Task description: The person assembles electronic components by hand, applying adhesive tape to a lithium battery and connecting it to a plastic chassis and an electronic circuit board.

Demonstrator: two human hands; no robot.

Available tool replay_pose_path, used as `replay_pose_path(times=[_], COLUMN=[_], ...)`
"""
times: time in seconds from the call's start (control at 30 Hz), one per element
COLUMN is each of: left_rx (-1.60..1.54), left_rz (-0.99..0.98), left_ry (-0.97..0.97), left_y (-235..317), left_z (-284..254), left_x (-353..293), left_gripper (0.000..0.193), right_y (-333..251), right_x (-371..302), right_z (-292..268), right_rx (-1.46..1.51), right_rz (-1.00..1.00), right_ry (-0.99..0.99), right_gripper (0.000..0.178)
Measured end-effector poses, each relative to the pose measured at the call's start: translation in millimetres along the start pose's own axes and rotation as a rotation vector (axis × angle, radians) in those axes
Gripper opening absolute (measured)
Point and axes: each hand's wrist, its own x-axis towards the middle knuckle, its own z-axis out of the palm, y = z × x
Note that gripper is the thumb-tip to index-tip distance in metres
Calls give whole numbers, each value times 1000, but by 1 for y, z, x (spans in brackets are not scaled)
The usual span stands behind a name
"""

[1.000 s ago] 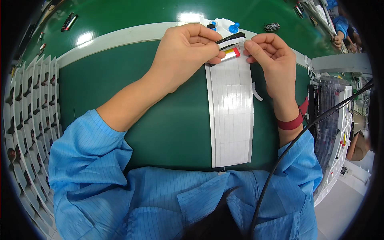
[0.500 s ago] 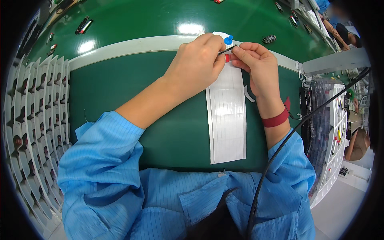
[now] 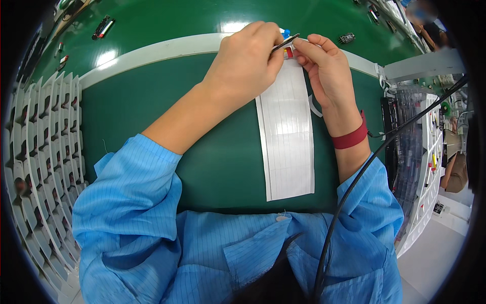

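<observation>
My left hand (image 3: 248,63) is closed around a slim black pointed tool, perhaps tweezers (image 3: 287,41), whose tip points up and right toward my right fingers. Thumb and forefinger of my right hand (image 3: 326,68) are drawn together just beside that tip; whatever they pinch is too small to make out. Between the hands sits a small red and yellow part (image 3: 289,52), mostly hidden. Behind it a blue knob-like piece (image 3: 286,34) shows partly. Below the hands, a long white ruled sheet (image 3: 288,137), apparently label strips, lies on the green mat (image 3: 217,147).
White slotted trays (image 3: 48,137) holding small parts stand at the left. Clear and white trays (image 3: 412,152) stack at the right. A red wrist strap (image 3: 350,138) circles my right wrist, and a black cable (image 3: 362,177) crosses my right sleeve. Small circuit assemblies (image 3: 347,38) lie beyond the white ledge (image 3: 152,55).
Both hands now appear slightly higher in the picture, as the view has shifted. The black tool's tip shows more fully and tilts more upward beside my right fingertips.
</observation>
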Motion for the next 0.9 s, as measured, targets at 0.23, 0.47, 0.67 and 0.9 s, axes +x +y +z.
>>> replay_pose_path(times=[0.23,0.47,0.67,0.9], left_rx=[-102,-282,-615,-706], left_rz=[-51,-416,-665,-679], left_ry=[-4,-104,-164,-153], left_y=[-2,4,10,13], left_z=[1,-6,-9,-5], left_x=[0,7,3,1], left_gripper=[10,15,19,20], right_y=[-3,2,-1,-1], right_x=[0,-18,-8,-4], right_z=[1,23,14,10], right_rx=[7,-421,-226,-236], right_rz=[15,-527,-502,-456], right_ry=[-35,22,-40,-38], right_gripper=[32,24,24,22])
